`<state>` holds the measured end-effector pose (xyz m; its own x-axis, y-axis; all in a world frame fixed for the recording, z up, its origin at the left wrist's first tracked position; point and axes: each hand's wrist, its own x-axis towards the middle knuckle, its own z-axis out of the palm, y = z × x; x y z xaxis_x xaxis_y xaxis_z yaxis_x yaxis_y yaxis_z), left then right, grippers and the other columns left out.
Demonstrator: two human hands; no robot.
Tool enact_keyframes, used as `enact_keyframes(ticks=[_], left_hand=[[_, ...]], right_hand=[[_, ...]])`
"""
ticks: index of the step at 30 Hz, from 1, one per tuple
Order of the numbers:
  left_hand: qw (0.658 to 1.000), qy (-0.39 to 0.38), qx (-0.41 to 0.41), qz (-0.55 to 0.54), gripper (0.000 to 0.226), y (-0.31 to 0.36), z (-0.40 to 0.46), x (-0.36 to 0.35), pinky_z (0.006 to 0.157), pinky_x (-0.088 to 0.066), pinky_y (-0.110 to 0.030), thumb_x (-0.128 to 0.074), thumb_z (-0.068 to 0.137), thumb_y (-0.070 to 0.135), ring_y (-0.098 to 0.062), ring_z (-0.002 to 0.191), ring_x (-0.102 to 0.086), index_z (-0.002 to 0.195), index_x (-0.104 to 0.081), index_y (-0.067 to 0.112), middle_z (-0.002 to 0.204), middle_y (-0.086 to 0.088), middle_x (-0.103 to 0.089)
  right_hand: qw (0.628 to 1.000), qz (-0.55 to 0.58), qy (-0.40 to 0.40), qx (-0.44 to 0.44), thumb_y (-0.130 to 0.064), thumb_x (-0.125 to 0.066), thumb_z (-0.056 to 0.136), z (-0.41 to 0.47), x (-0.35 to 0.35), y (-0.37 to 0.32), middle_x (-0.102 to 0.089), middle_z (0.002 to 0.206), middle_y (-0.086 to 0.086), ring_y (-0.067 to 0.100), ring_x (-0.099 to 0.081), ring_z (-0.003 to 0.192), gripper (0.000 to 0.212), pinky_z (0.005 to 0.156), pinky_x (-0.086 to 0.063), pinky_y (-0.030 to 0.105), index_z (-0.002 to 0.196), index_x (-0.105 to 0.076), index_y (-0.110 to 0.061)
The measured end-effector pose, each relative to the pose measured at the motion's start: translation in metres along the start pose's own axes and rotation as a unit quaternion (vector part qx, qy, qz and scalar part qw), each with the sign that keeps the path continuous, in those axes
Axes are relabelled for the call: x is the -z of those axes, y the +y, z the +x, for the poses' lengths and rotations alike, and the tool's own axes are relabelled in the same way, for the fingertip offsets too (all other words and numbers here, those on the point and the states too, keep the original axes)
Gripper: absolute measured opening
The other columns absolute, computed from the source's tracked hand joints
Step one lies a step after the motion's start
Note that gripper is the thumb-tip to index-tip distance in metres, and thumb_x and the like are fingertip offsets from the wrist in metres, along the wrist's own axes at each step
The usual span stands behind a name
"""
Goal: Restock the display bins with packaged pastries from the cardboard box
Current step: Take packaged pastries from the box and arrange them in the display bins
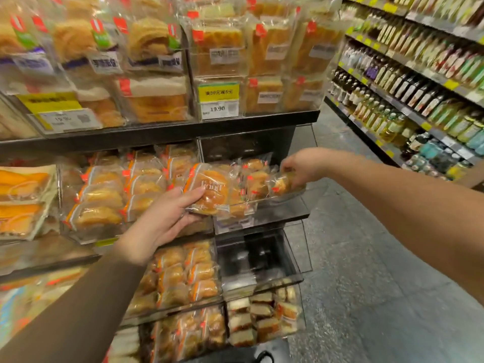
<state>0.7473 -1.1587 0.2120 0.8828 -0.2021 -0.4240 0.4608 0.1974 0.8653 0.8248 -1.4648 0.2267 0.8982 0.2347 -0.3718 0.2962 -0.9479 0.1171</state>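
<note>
Shelving stacked with clear display bins fills the left side, beside an aisle of bottles. One mid-level bin at the right end is only partly filled. The left hand grips a wrapped bun just at that bin's front lip, fingers curled under it. The right hand pinches a small pastry packet at the bin's far corner. No cardboard box is in view. Slick wrappers could slide over the low front edge if packets pile too high there.
</note>
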Motion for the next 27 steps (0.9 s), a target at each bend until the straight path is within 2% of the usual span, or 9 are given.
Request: enact_keyframes(ticks=[5, 7, 9, 12, 15, 18, 23, 27], left_hand=[[1.0, -0.002, 0.0, -0.022, 0.021, -0.008, 0.004, -0.001, 0.089, -0.057, -0.033, -0.054, 0.098, 0.017, -0.022, 0.107, -0.07, 0.111, -0.068, 0.006, 0.114, -0.014, -0.073], [0.999, 0.004, 0.011, -0.034, 0.034, -0.008, 0.006, 0.001, 0.092, -0.056, -0.034, -0.059, 0.092, 0.023, -0.024, 0.11, -0.069, 0.119, -0.064, 0.004, 0.118, -0.015, -0.071], [0.998, 0.018, 0.019, -0.049, 0.043, -0.008, 0.007, 0.001, 0.088, -0.058, -0.034, -0.062, 0.087, 0.023, -0.025, 0.11, -0.069, 0.125, -0.06, 0.003, 0.119, -0.016, -0.07], [0.995, 0.056, 0.018, -0.076, 0.028, -0.008, 0.009, 0.0, 0.08, -0.061, -0.035, -0.059, 0.094, 0.015, -0.026, 0.103, -0.071, 0.121, -0.059, 0.004, 0.112, -0.014, -0.073], [0.994, 0.067, 0.019, -0.081, 0.028, -0.01, 0.011, -0.001, 0.081, -0.061, -0.037, -0.057, 0.097, 0.012, -0.026, 0.103, -0.071, 0.123, -0.057, 0.005, 0.111, -0.014, -0.073], [0.994, 0.062, 0.023, -0.091, 0.035, -0.013, 0.012, -0.002, 0.078, -0.061, -0.036, -0.058, 0.096, 0.012, -0.028, 0.104, -0.071, 0.129, -0.054, 0.002, 0.114, -0.016, -0.072], [0.992, 0.026, 0.026, -0.125, 0.052, -0.016, 0.012, 0.0, 0.081, -0.06, -0.039, -0.062, 0.089, 0.012, -0.031, 0.11, -0.068, 0.137, -0.047, 0.001, 0.121, -0.019, -0.069], [0.992, 0.005, 0.024, -0.123, 0.041, -0.013, 0.011, 0.004, 0.085, -0.059, -0.04, -0.058, 0.094, 0.013, -0.03, 0.111, -0.068, 0.133, -0.052, 0.001, 0.121, -0.018, -0.069]], right_hand=[[0.998, 0.017, -0.051, 0.039, -0.033, -0.07, 0.086, 0.032, -0.029, 0.001, -0.057, 0.1, -0.008, 0.013, -0.052, 0.085, 0.038, 0.07, -0.042, 0.028, 0.122, -0.057, -0.027], [0.996, 0.025, -0.065, 0.056, -0.031, -0.067, 0.089, 0.043, -0.034, -0.003, -0.056, 0.099, -0.008, 0.014, -0.054, 0.089, 0.037, 0.072, -0.043, 0.028, 0.125, -0.057, -0.027], [0.994, 0.03, -0.073, 0.077, -0.029, -0.063, 0.092, 0.052, -0.039, -0.01, -0.058, 0.1, -0.006, 0.015, -0.056, 0.089, 0.032, 0.072, -0.044, 0.028, 0.123, -0.058, -0.028], [0.993, 0.025, -0.065, 0.1, -0.023, -0.058, 0.094, 0.061, -0.047, -0.015, -0.062, 0.098, -0.005, 0.01, -0.054, 0.081, 0.014, 0.064, -0.042, 0.024, 0.108, -0.06, -0.028], [0.991, 0.046, -0.064, 0.109, -0.019, -0.057, 0.093, 0.064, -0.05, -0.016, -0.064, 0.1, -0.004, 0.013, -0.057, 0.085, 0.021, 0.069, -0.046, 0.026, 0.112, -0.065, -0.024], [0.99, 0.051, -0.076, 0.106, -0.016, -0.055, 0.094, 0.065, -0.05, -0.016, -0.064, 0.103, -0.004, 0.013, -0.056, 0.087, 0.025, 0.067, -0.042, 0.025, 0.116, -0.064, -0.024], [0.99, 0.063, -0.089, 0.095, -0.02, -0.059, 0.095, 0.067, -0.048, -0.017, -0.063, 0.109, -0.004, 0.014, -0.055, 0.091, 0.026, 0.066, -0.038, 0.023, 0.121, -0.062, -0.023], [0.991, 0.062, -0.085, 0.077, -0.022, -0.058, 0.097, 0.067, -0.053, -0.021, -0.064, 0.109, -0.002, 0.016, -0.056, 0.093, 0.024, 0.074, -0.041, 0.026, 0.121, -0.064, -0.022]])
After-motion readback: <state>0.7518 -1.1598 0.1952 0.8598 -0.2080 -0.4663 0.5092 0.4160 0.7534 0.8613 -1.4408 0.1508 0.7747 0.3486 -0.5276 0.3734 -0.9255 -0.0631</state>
